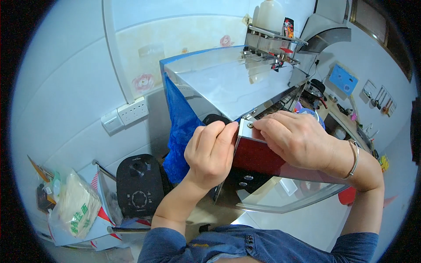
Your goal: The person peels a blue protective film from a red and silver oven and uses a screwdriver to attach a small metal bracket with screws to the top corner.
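Note:
At the front corner of a shiny metal-topped appliance (219, 87), my two hands meet over the pale end cap (245, 128) of its dark red front panel (256, 158). A round screw head (250, 125) shows in that cap. My left hand (208, 155) has its fingers curled, with thumb and forefinger pressed together at the cap's left edge; anything between them is hidden. The fingers of my right hand (296, 138) are bent and pinched just right of the screw, and what they hold cannot be made out. Blue plastic film (175, 118) hangs down the appliance's left side.
A black induction cooker (139, 186) stands at lower left, beside a bag of noodles (79, 204) on a box. A power strip (133, 110) is on the wall. A metal rack (274, 35) holds a white jug (269, 16). Below the panel, curved glass (294, 201) juts toward me.

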Demonstrator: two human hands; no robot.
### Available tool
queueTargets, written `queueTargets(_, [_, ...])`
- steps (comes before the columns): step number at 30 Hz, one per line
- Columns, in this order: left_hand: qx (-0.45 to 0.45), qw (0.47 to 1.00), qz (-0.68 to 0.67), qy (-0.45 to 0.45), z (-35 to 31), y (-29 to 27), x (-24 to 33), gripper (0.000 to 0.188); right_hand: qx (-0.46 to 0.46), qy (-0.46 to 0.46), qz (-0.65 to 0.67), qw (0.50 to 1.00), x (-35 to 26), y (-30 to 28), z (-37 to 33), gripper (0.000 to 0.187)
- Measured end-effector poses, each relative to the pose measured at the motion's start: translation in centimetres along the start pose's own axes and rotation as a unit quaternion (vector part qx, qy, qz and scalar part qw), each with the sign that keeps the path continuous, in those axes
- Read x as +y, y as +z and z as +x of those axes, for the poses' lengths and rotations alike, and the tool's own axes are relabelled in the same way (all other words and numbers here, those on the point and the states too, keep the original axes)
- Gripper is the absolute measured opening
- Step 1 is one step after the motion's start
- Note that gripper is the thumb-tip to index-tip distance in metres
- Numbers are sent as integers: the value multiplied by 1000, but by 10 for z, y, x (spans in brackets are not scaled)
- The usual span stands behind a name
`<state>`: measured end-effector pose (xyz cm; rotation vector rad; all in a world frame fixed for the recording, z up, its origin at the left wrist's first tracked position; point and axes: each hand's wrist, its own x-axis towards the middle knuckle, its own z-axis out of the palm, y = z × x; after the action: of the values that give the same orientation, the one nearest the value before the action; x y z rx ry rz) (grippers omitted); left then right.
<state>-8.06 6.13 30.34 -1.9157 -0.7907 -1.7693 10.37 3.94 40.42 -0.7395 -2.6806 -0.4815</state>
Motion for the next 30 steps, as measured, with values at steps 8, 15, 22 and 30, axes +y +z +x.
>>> queueTargets(8, [-51, 998, -22, 3, 10, -5, -4, 28, -4, 0, 7, 1000, 2, 2, 1, 21])
queueTargets(15, [-132, 986, 96, 23, 19, -6, 7, 25, 3, -9, -3, 1000, 3, 2, -1, 21])
queueTargets(22, [-57, 995, -77, -28, -2, 1, -9, 21, -8, 6, 10, 1000, 0, 1, -1, 23])
queueTargets(30, [-2, 989, -112, -99, -26, 4, 5, 24, 35, -2, -4, 999, -1, 8, -1, 15])
